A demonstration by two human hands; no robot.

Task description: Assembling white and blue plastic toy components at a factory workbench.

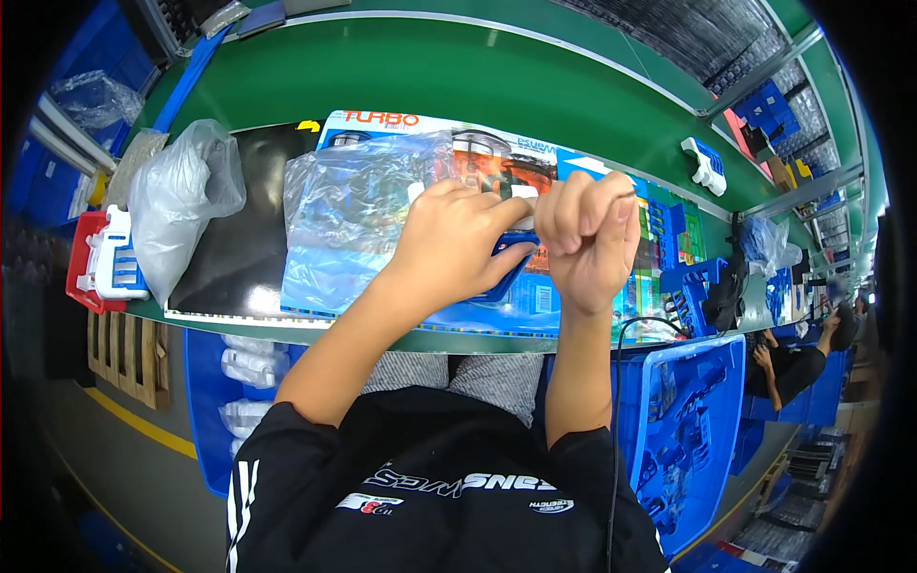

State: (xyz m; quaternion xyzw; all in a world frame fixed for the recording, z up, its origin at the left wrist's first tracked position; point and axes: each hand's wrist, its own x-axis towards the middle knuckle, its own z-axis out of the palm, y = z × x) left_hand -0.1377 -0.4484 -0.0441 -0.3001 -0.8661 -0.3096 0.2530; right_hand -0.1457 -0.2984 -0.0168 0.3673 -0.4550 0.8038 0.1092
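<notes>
My left hand (454, 239) is closed around a blue plastic part (506, 274) with some white on its far side, held over the middle of the bench; most of the part is hidden by the fingers. Just to the right, my right hand (587, 244) is raised with its fingers curled in tightly. Whatever it may hold does not show. Beneath both hands, printed sheets (382, 301) cover the worktop, and a clear plastic bag (339, 205) lies on them left of my left hand.
At left are a stuffed white plastic bag (181, 205) and a red bin (88, 263) with white-and-blue parts. Blue plastic parts (690, 277) stand at right, near a black cable (619, 382). A blue crate (731, 401) sits below. A white part (705, 164) lies far right; another person (798, 368) works beyond.
</notes>
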